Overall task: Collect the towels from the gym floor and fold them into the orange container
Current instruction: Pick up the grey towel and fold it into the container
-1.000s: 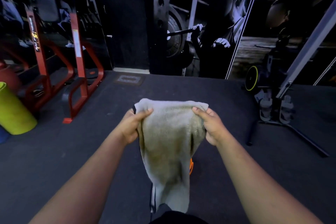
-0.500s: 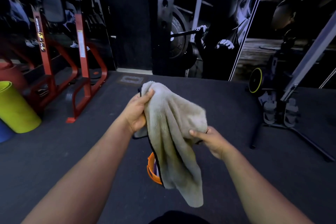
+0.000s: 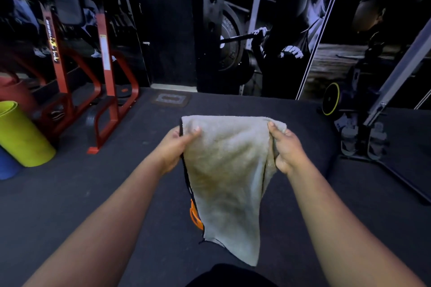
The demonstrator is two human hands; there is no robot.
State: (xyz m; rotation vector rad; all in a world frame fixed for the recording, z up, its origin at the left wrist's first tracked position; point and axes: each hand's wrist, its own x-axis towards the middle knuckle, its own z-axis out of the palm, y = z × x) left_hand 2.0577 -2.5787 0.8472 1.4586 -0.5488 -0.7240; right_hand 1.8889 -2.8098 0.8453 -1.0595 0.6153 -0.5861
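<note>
Left hand (image 3: 173, 147) and right hand (image 3: 288, 150) each pinch a top corner of the grey towel (image 3: 227, 177), which hangs between them, partly hiding the orange container (image 3: 194, 215) on the floor.

**Dim gym, wide-angle warp**

The scene is dim overall, the dark floor (image 3: 70, 193) swallowing detail. Soft light falls from above and ahead onto the pale towel (image 3: 224, 170), which reads brightest. Shadows are faint and diffuse. Straight frames bow toward the edges, and the whole view is slightly soft and smeared.
</note>
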